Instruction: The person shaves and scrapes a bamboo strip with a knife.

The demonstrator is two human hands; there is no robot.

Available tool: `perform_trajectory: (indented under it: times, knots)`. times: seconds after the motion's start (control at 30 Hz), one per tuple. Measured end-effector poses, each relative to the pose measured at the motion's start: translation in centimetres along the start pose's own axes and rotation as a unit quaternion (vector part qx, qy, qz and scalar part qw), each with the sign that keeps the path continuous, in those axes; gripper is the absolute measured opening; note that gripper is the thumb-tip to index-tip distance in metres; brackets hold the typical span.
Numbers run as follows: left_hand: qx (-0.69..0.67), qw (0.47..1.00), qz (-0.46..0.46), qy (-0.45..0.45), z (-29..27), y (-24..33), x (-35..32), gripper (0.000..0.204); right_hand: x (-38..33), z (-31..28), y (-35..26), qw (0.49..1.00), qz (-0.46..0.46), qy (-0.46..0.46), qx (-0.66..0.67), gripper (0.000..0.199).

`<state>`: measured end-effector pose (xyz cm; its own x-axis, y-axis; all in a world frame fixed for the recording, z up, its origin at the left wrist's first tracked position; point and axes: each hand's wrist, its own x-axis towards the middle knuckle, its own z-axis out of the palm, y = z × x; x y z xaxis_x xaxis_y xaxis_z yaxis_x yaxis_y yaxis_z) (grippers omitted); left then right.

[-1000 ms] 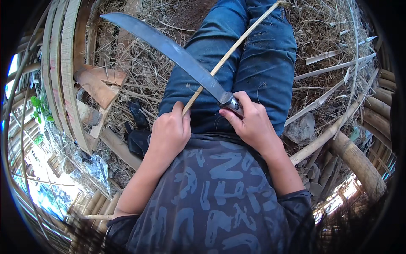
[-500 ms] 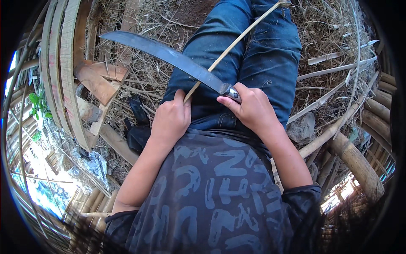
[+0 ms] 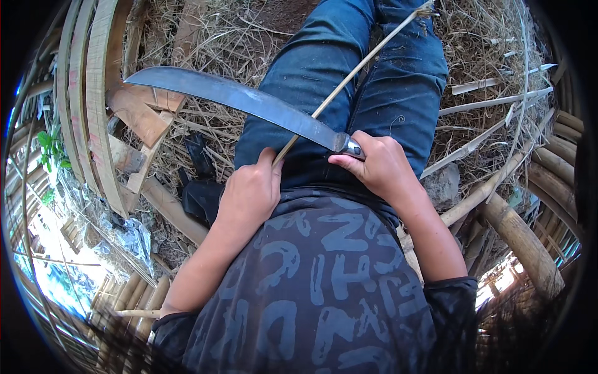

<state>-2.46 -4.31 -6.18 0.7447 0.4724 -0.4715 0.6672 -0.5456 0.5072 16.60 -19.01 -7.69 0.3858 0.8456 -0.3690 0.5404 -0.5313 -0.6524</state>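
Right hand (image 3: pixel 381 167) clenched round knife (image 3: pixel 240 100) handle, blade crossing thin bamboo strip (image 3: pixel 355 71). Left hand (image 3: pixel 249 193) grip grasps strip's near end, apparently pinched by thumb. Jeans (image 3: pixel 349 93) beneath.

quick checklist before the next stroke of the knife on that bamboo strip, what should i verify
1. Right hand wrapped firmly round the knife handle: ok.
2. Left hand gripping the bamboo strip near its lower end: ok.
3. Long curved blade lying across the strip: ok.
4. Left fingers away from the edge: not ok, they sit close beside the blade.
5. Legs out of the blade's path: not ok, the jeans lie directly under it.
6. Edge sharpness: cannot tell.
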Motion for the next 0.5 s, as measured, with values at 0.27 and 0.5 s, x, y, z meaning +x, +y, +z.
perform_trajectory:
  times: [0.27,0.5]
  knots:
    - [-0.043,0.998,-0.034,-0.02,-0.2,-1.3,-2.1,0.017,-0.2,-0.7,2.3,0.993,0.101,0.054,0.024,0.056]
    - [-0.003,0.999,-0.036,0.003,-0.3,-1.3,-2.4,0.015,0.1,-0.6,0.0,0.996,0.072,0.046,0.03,0.055]
